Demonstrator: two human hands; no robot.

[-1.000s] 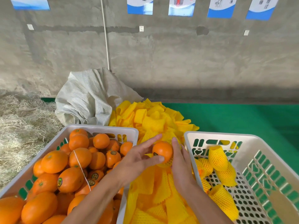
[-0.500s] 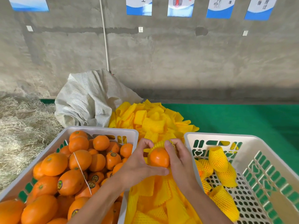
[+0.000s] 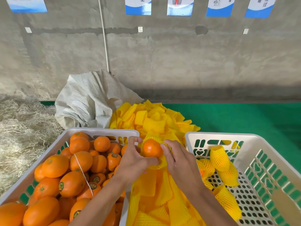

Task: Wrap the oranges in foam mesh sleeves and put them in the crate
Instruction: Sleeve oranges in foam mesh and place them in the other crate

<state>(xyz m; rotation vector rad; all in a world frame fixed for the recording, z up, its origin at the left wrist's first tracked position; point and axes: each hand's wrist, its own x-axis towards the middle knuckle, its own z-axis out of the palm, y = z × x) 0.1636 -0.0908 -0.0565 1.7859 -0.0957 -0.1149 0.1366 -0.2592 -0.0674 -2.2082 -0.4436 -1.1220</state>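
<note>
Both the left hand [image 3: 133, 162] and right hand [image 3: 176, 158] grasp the soft, stretchy foam sleeve [image 3: 160, 163] at its rim around the firm orange [image 3: 152, 150].

Orange fruit [image 3: 152, 150]; yellow mesh sleeve [image 3: 158, 164]; white crate [image 3: 228, 136], green cut-outs; green floor mat [image 3: 244, 118].
</note>
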